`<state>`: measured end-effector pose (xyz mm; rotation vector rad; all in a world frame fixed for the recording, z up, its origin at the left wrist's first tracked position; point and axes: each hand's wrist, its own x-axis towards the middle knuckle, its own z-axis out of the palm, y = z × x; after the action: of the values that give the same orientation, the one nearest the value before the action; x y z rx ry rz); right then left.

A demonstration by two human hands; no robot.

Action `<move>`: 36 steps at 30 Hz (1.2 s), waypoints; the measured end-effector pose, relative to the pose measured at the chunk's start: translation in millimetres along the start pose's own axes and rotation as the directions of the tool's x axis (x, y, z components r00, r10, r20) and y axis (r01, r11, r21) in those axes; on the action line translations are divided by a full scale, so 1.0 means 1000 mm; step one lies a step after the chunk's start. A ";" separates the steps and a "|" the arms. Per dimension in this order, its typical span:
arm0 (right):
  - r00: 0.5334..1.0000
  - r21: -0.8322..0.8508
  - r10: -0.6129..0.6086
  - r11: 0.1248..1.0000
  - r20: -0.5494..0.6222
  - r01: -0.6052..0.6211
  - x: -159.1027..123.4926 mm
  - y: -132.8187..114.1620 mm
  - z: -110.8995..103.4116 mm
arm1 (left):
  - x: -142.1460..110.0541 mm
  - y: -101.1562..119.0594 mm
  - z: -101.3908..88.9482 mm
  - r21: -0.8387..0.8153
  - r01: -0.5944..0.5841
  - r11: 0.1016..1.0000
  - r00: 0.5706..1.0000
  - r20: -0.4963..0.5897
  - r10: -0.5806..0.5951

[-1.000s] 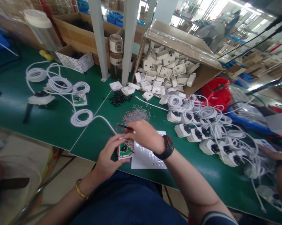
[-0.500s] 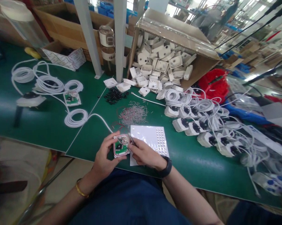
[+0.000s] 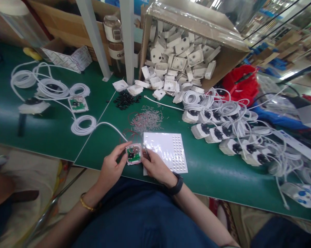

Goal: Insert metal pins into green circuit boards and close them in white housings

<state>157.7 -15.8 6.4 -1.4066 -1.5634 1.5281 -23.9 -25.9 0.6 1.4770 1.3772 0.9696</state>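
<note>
My left hand [image 3: 113, 165] grips the left side of an open white plastic housing [image 3: 134, 163]. Inside the housing sits a green circuit board [image 3: 137, 157] with a black round part and thin wires. A white cable [image 3: 111, 126] runs from its upper left to a coil on the table. My right hand [image 3: 156, 167] is closed at the housing's right edge, thumb against it. From its fingers sticks up a thin dark tool [image 3: 146, 151], perhaps tweezers; its tip is hard to make out. Just right of the housing lies a white sheet [image 3: 157, 143] with rows of small shiny dots.
Beyond the sheet are a pile of small screws [image 3: 147, 119] and a heap of black parts [image 3: 125, 100]. A tipped carton [image 3: 222, 69] spills white housings. Cabled units [image 3: 217, 134] line the right; coiled cables [image 3: 53, 88] lie left. Metal posts [image 3: 126, 41] stand behind.
The housing has tilted slightly, and my left thumb has moved from its lower edge up to its left side. My right hand stays at its right edge. The whole view has shifted a little.
</note>
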 end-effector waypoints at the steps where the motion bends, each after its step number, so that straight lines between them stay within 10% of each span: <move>1: 1.000 0.016 0.010 1.000 0.002 -0.010 0.000 0.000 0.000 | -0.002 -0.002 -0.001 0.051 -0.024 0.998 1.000 0.019 0.023; 7: 0.999 0.086 0.031 0.996 0.036 -0.034 -0.001 -0.003 0.001 | -0.007 -0.009 -0.001 0.267 -0.224 0.937 0.974 0.101 0.204; 18: 0.999 0.067 0.029 0.997 -0.028 -0.027 -0.004 0.001 0.007 | -0.007 -0.017 0.007 0.377 -0.231 0.897 0.973 0.079 0.217; 25: 0.927 -0.154 -0.065 0.988 -0.369 0.008 -0.020 -0.037 -0.059 | -0.006 -0.019 0.010 0.438 -0.287 0.852 0.957 0.086 0.278; 29: 0.844 -0.265 -0.226 0.959 -0.486 0.104 0.030 -0.053 -0.085 | -0.007 -0.022 0.009 0.472 -0.310 0.825 0.948 0.089 0.306; 36: 0.914 -0.673 -0.305 0.738 -0.267 0.050 0.171 -0.067 -0.063 | -0.007 -0.025 0.010 0.557 -0.354 0.752 0.925 0.089 0.370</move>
<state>141.2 175.5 34.9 -1.7040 -2.0114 0.5349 -23.0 -33.3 -26.2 2.2567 1.5044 0.8433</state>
